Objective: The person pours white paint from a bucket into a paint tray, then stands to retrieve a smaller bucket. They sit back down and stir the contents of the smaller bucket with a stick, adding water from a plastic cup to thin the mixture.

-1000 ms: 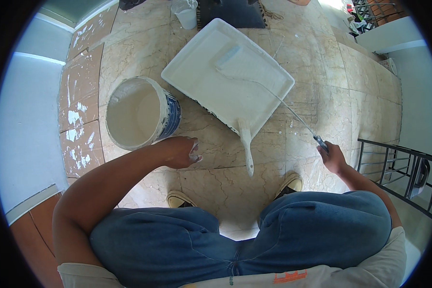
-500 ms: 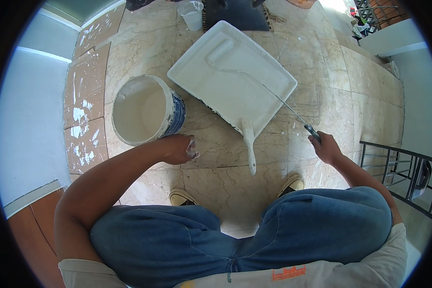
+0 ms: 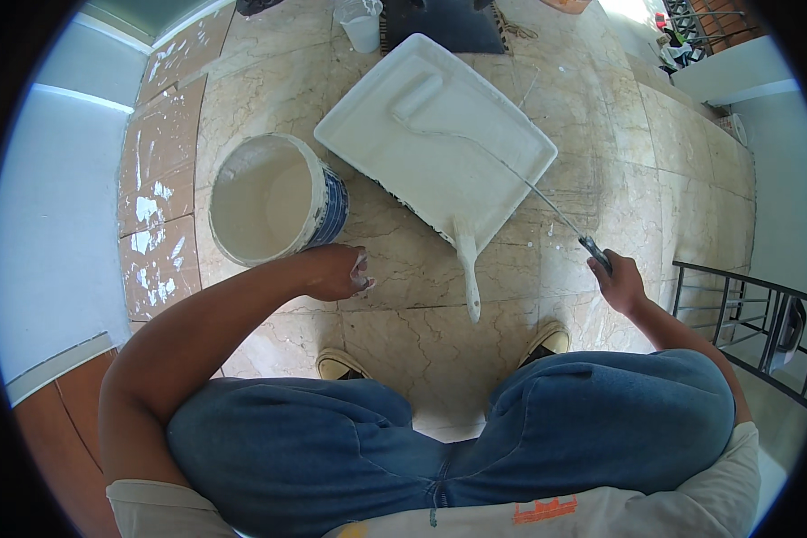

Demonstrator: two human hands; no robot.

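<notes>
My right hand (image 3: 620, 283) is closed round the dark handle of a paint roller (image 3: 419, 97). Its thin bent rod reaches over the tray's right side, and the whitish roller head lies at the far left of the white paint tray (image 3: 533, 173). A paint-coated brush (image 3: 469, 278) rests over the tray's near corner, its handle sticking out toward me. My left hand (image 3: 334, 273) is curled beside the near right side of a paint bucket (image 3: 332, 211), with white paint on its fingers. Whatever it may hold is hidden. Off-white paint shows inside the bucket.
A smaller white bucket (image 3: 361, 29) stands beyond the tray, beside a dark mat (image 3: 444, 27). Paint-spattered cardboard (image 3: 157, 197) lines the left wall. At the right is a black metal rack (image 3: 735, 309). My shoes (image 3: 547, 341) stand on the marble-look tiles.
My right hand has drawn slightly right and toward me with the roller handle. The roller head has shifted a little within the tray. My left hand stays almost where it was.
</notes>
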